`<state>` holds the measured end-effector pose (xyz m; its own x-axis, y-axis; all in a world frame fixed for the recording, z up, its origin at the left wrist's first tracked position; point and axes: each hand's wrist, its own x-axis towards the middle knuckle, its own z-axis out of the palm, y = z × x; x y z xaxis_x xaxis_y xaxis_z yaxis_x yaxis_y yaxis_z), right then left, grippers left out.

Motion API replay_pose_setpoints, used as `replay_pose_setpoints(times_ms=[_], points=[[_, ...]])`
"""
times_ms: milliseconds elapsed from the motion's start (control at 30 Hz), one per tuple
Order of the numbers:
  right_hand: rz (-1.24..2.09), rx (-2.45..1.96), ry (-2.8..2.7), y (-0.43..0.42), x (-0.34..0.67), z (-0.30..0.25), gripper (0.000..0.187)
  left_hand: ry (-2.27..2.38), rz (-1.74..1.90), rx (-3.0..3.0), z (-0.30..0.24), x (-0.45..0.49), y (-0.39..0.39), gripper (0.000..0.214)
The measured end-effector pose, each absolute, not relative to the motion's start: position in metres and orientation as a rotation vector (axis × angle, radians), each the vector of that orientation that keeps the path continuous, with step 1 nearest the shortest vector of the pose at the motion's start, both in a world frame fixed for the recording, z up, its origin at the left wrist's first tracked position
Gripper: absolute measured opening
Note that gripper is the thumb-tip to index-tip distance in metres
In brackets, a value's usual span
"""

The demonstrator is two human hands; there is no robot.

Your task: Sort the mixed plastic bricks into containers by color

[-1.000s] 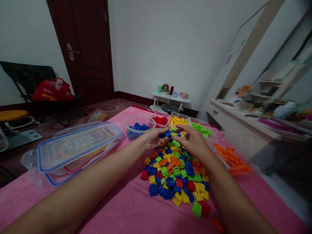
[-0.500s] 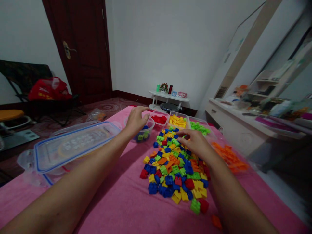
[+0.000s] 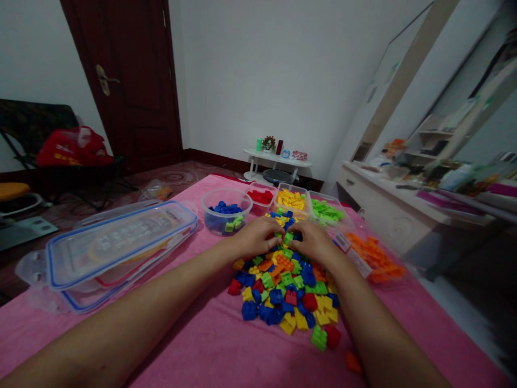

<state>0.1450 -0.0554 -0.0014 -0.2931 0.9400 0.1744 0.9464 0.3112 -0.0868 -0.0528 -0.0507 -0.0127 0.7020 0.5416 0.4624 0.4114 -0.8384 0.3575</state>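
Observation:
A heap of mixed building blocks (image 3: pixel 286 280) in blue, green, yellow, red and orange lies on the pink cloth. Both hands work at its far part, fingertips close together. My left hand (image 3: pixel 258 237) has its fingers curled down to the blocks; what lies in them is too small to name. Facing it, my right hand (image 3: pixel 313 240) bends thumb and fingers inward beside a green block (image 3: pixel 288 237); whether it grips a block is partly hidden. Left of the heap's far end stands a round clear tub (image 3: pixel 210 218) with blue blocks and a few green ones.
Behind the heap are clear boxes of red blocks (image 3: pixel 260 196), yellow blocks (image 3: pixel 291 199) and green blocks (image 3: pixel 326 210). A box of orange blocks (image 3: pixel 374 256) stands at right. Stacked clear lids (image 3: pixel 121 242) lie at left. A loose orange block (image 3: pixel 353 362) is near my right forearm.
My left hand has come from over the round tub to the heap, uncovering the tub. My right hand has shifted slightly left and lower, so the hands now nearly meet.

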Motion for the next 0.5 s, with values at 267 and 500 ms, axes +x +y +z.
replay_pose_setpoints(times_ms=[267, 500], points=[[-0.006, -1.762, -2.333, -0.063, 0.147, 0.009, 0.034, 0.697, 0.597, 2.8, -0.013, -0.033, -0.074, 0.026], [-0.105, -1.634, -2.494, -0.061, 0.142, -0.001, 0.032, 0.791, 0.75, 2.579, -0.02, -0.036, -0.062, 0.024]])
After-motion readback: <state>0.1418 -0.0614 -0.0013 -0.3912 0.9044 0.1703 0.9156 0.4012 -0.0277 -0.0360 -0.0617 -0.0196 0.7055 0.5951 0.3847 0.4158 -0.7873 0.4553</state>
